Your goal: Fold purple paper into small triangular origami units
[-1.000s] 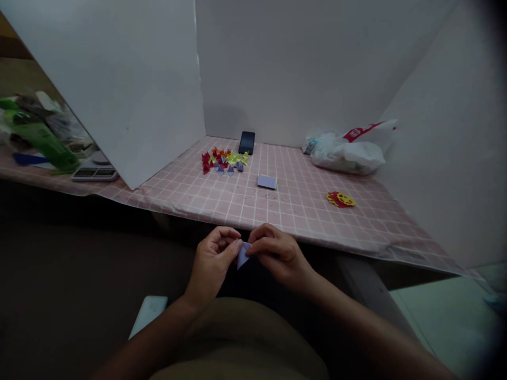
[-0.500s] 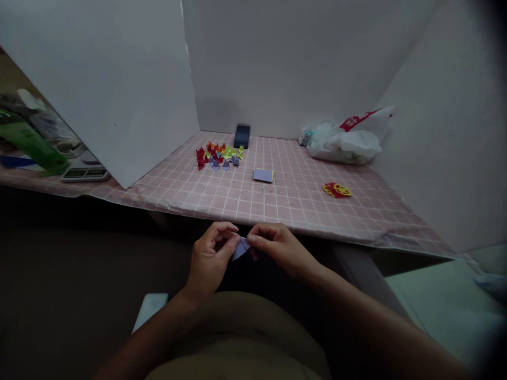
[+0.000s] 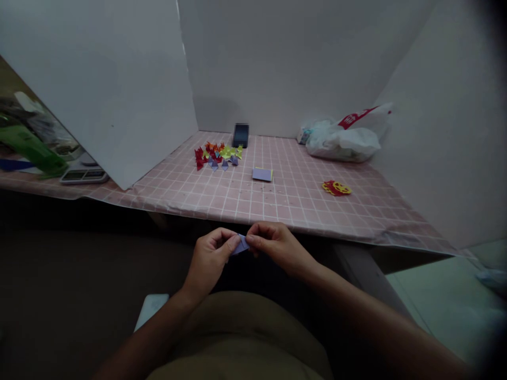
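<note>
A small piece of folded purple paper (image 3: 241, 245) is held in the air just in front of the table's near edge. My left hand (image 3: 212, 256) pinches its left side between thumb and fingers. On the other side, my right hand (image 3: 277, 245) pinches the paper's right corner with thumb and forefinger. Part of the paper is hidden behind the fingers. Beyond the hands, a stack of purple and yellow paper sheets (image 3: 262, 174) lies on the table. Farther back sits a cluster of small folded paper pieces (image 3: 216, 154) in red, orange, yellow and purple.
Red and yellow flat cut-out shapes (image 3: 336, 188) lie on the checked pink tabletop (image 3: 293, 200). A white plastic bag (image 3: 344, 140) rests at back right, a dark phone-like object (image 3: 241, 135) at the back. White panels (image 3: 277, 68) enclose the table; a scale (image 3: 84, 174) stands left.
The purple paper has turned in the fingers, and less of it shows below them. My left fingers have closed nearer to the thumb. The view has shifted slightly.
</note>
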`<move>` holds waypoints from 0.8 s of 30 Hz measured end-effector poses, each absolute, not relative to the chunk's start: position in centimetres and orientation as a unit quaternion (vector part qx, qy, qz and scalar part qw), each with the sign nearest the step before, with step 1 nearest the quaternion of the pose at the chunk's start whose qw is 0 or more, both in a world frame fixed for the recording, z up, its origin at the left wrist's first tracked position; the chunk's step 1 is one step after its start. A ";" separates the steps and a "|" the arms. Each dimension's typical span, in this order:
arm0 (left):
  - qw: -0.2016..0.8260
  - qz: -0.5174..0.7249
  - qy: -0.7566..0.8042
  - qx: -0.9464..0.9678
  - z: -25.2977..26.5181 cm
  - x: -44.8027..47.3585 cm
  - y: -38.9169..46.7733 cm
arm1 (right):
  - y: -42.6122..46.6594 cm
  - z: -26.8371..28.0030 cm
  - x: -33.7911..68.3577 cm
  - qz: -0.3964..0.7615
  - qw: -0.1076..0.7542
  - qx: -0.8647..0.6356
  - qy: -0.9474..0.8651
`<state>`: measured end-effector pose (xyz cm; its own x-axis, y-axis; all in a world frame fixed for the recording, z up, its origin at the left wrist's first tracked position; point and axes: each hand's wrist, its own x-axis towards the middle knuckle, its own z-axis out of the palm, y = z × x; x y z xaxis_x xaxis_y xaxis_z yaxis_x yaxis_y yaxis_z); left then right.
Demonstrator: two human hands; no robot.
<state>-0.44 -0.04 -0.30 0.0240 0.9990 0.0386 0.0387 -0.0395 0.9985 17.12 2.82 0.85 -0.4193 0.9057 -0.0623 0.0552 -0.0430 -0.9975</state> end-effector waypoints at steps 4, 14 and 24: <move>0.492 0.489 0.498 0.521 -0.4 -0.5 0.0 | 2.9 0.6 17.2 0.650 0.354 -0.387 -0.549; 0.501 0.499 0.488 0.512 -0.1 -0.4 0.1 | 3.0 0.6 17.2 0.627 0.341 -0.398 -0.576; 0.523 0.505 0.466 0.504 -0.5 -0.2 0.2 | 2.9 0.9 17.1 0.527 0.359 -0.408 -0.654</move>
